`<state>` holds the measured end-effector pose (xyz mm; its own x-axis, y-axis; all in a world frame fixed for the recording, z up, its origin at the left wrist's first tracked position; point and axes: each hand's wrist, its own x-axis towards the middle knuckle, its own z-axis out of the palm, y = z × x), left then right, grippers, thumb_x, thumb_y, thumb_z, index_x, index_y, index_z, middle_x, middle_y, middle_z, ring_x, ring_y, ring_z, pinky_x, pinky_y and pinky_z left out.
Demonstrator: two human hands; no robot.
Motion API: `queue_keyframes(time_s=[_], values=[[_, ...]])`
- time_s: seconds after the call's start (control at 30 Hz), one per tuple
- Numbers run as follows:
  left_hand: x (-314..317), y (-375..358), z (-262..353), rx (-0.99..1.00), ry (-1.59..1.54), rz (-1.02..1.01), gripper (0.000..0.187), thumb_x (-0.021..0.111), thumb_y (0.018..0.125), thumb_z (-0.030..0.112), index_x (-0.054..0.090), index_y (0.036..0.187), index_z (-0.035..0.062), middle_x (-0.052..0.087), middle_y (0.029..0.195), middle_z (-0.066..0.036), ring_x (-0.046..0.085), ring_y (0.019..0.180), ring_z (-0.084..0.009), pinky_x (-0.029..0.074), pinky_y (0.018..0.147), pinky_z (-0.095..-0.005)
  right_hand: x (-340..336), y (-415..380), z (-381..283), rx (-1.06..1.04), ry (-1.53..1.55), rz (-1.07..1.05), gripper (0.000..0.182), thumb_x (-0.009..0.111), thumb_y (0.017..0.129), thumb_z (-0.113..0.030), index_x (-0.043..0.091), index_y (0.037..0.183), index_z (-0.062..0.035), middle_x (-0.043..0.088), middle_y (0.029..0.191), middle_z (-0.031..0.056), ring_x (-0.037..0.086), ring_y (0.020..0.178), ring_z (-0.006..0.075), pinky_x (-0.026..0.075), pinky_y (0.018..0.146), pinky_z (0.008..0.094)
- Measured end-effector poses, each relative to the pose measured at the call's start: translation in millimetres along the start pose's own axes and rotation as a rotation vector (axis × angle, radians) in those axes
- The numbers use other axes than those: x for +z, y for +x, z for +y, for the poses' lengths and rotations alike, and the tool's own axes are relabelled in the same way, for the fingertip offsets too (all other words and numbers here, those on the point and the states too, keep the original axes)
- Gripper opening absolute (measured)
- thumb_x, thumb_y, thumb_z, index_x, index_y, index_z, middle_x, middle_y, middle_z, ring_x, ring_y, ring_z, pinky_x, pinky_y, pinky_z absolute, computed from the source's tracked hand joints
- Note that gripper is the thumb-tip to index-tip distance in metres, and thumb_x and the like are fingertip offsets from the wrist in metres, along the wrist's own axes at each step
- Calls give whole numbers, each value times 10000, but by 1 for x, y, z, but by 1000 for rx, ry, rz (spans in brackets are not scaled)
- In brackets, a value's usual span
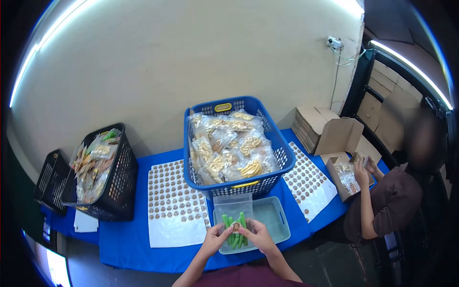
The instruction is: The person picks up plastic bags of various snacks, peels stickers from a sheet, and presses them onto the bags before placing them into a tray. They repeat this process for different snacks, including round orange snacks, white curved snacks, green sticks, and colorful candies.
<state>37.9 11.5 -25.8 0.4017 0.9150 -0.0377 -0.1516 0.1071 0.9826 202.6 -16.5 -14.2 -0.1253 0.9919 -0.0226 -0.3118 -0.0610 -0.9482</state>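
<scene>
Between both hands, over a pale, shallow plastic tray (270, 215), is a clear plastic bag (233, 204) with several green sticks (241, 221) inside. My left hand (216, 240) grips the bag's left side, its thumb pointing inward. On the other side my right hand (259, 237) grips the same bag. Both thumbs meet at a small round brown sticker (235, 226) on the bag's front. The fingers behind the bag are mostly hidden.
A blue basket (287, 160) full of bagged yellow pieces stands behind the tray. Sticker sheets (174, 232) (322, 191) lie on both sides. Black baskets (125, 186) are at left. At right, a co-worker (389, 201) handles an open carton (337, 184) beside stacked flat cardboard (306, 129).
</scene>
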Motion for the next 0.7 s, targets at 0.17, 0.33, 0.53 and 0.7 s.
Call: queue_keyframes(time_s=[0.17,0.33,0.53,0.7], values=[[-5,3,1,-91,54,-93,325,580,835,197,547,1075,-21,605,973,-50,559,854,-91,442,742,-224,-2,-8,5,26,33,39,314,575,829,-91,489,1104,34,571,998,59,547,881,100,440,769,235],[11,18,-9,-9,206,21,251,618,807,199,619,928,-22,638,803,-51,573,717,-78,455,631,-219,0,-12,8,-79,-106,133,266,584,819,-80,517,1049,36,583,963,63,556,847,103,454,738,233],[24,22,-24,158,179,7,232,592,826,213,622,872,-13,630,732,-32,546,659,-64,435,578,-220,-6,-16,14,-66,34,255,196,570,836,-111,556,961,39,600,907,64,560,815,102,452,739,236],[30,22,-13,203,173,-6,248,581,834,234,617,855,-11,618,708,-27,530,642,-58,425,564,-224,-9,-16,11,-90,99,231,223,546,855,-132,555,1000,36,597,932,60,554,832,100,441,752,238]])
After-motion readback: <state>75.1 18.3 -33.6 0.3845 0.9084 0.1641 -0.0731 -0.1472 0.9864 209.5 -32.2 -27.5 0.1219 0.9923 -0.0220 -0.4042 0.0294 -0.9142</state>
